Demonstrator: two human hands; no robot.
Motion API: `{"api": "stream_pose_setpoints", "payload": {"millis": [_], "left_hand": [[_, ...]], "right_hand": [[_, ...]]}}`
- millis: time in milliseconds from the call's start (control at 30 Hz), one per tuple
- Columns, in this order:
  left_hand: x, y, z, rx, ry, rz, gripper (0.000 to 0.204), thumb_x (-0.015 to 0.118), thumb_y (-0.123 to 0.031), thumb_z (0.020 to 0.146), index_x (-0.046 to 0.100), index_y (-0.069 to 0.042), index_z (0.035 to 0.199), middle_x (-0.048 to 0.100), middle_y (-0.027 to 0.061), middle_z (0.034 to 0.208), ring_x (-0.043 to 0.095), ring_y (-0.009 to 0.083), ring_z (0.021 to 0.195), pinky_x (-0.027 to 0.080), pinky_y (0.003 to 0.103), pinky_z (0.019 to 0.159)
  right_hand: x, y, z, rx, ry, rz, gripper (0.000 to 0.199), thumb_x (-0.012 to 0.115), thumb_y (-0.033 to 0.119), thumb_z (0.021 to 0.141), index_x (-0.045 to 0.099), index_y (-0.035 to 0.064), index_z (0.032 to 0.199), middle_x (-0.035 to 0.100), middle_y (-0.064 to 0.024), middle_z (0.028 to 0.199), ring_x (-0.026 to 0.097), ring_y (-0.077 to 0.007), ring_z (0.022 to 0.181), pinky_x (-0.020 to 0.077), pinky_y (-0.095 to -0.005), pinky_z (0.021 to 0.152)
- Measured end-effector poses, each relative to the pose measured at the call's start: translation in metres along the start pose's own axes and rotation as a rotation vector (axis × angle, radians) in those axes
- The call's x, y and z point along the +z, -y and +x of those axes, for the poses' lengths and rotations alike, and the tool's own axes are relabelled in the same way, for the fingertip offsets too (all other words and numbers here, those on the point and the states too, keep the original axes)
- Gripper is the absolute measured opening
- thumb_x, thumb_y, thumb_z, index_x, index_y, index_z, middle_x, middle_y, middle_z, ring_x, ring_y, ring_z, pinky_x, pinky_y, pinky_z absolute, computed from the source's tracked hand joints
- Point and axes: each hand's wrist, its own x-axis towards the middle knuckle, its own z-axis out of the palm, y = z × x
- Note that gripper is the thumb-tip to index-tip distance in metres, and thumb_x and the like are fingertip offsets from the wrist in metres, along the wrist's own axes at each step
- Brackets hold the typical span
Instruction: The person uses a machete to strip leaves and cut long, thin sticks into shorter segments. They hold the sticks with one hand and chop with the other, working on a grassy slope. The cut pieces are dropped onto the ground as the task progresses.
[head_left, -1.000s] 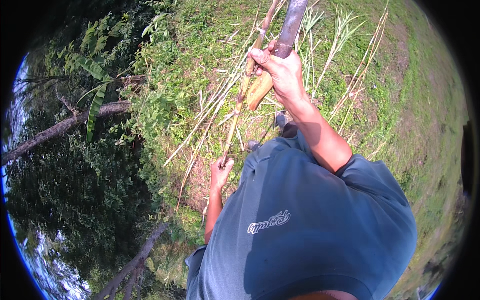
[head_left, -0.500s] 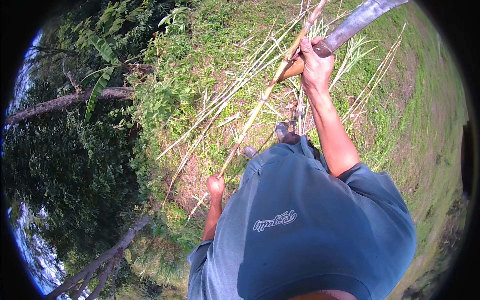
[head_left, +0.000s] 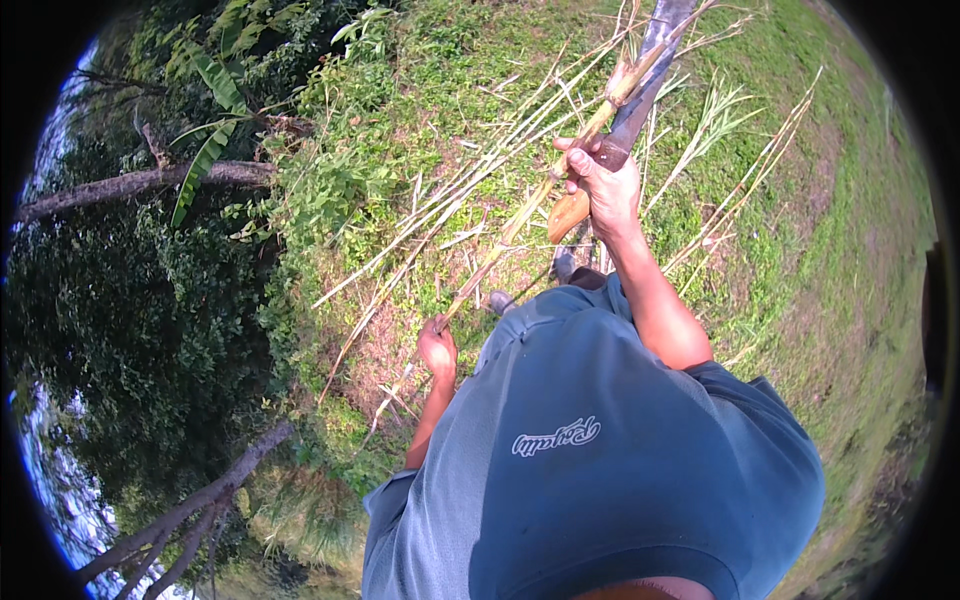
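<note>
A long yellowish cane stalk (head_left: 520, 216) runs slantwise in front of me, its lower end closed in my left hand (head_left: 437, 348). My right hand (head_left: 610, 190) grips the brown wooden handle of a machete (head_left: 640, 110). The blade points away and lies close along the stalk's far part, where a node with dry leaf sheaths (head_left: 622, 82) shows. The right hand's fingertips reach to the stalk beside the handle; whether they press on it I cannot tell.
Several cut stalks (head_left: 430, 215) lie on the grassy ground (head_left: 790, 250), with green leafy tops (head_left: 705, 135) at the right. Dense bushes (head_left: 120, 300) and a bent tree trunk (head_left: 120, 190) stand at the left. My shoes (head_left: 502, 301) show below the stalk.
The machete has turned from pointing far right to lying nearly along the stalk. My right hand has come slightly left and nearer; the stalk's leafy node now shows beside the blade.
</note>
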Motion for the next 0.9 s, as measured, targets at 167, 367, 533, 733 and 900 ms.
{"api": "stream_pose_setpoints", "payload": {"millis": [167, 367, 533, 733, 900], "left_hand": [[-0.006, -0.046, 0.004, 0.112, 0.328, -0.200, 0.033, 0.070, -0.031, 0.085, 0.053, -0.003, 0.089, 0.058, 0.0103, 0.075, 0.050, 0.0221, 0.064, 0.040, 0.040, 0.058], [-0.036, -0.233, 0.031, 0.475, 0.204, -0.558, 0.035, 0.070, -0.016, 0.087, 0.060, -0.002, 0.117, 0.065, 0.0087, 0.091, 0.063, 0.0153, 0.083, 0.051, 0.029, 0.076], [-0.032, -0.286, 0.054, 0.649, 0.115, -0.664, 0.016, 0.067, -0.010, 0.090, 0.067, 0.001, 0.102, 0.065, 0.0081, 0.082, 0.063, 0.0136, 0.072, 0.052, 0.027, 0.066], [-0.010, -0.275, 0.058, 0.376, 0.031, -0.797, 0.020, 0.061, -0.019, 0.096, 0.062, 0.000, 0.091, 0.058, 0.0022, 0.069, 0.055, 0.0091, 0.054, 0.045, 0.023, 0.046], [0.003, -0.195, 0.120, -0.251, -0.180, -1.096, 0.011, 0.057, -0.012, 0.095, 0.055, -0.002, 0.098, 0.048, 0.0006, 0.066, 0.045, 0.0090, 0.051, 0.043, 0.024, 0.047]], "right_hand": [[-0.005, -0.006, -0.001, -0.032, 0.008, 0.004, 0.028, 0.072, 0.011, 0.086, 0.047, 0.0079, 0.098, 0.066, -0.0131, 0.087, 0.058, -0.0115, 0.065, 0.0511, -0.0236, 0.057], [-0.003, 0.000, -0.006, 0.016, 0.040, 0.008, 0.027, 0.069, 0.009, 0.088, 0.045, 0.0072, 0.099, 0.066, -0.0181, 0.096, 0.056, -0.0105, 0.065, 0.0503, -0.0241, 0.058], [0.003, 0.003, -0.007, -0.002, 0.088, 0.030, 0.025, 0.069, 0.008, 0.088, 0.046, 0.0067, 0.099, 0.067, -0.0198, 0.098, 0.054, -0.0102, 0.064, 0.0497, -0.0244, 0.058], [0.000, 0.006, -0.010, -0.010, 0.075, 0.043, 0.025, 0.068, 0.006, 0.089, 0.046, 0.0068, 0.100, 0.066, -0.0195, 0.097, 0.054, -0.0102, 0.065, 0.0497, -0.0251, 0.059], [-0.011, 0.003, -0.009, 0.014, 0.017, 0.100, 0.025, 0.067, 0.005, 0.089, 0.045, 0.0061, 0.100, 0.064, -0.0192, 0.097, 0.052, -0.0105, 0.065, 0.0492, -0.0259, 0.060]]}}
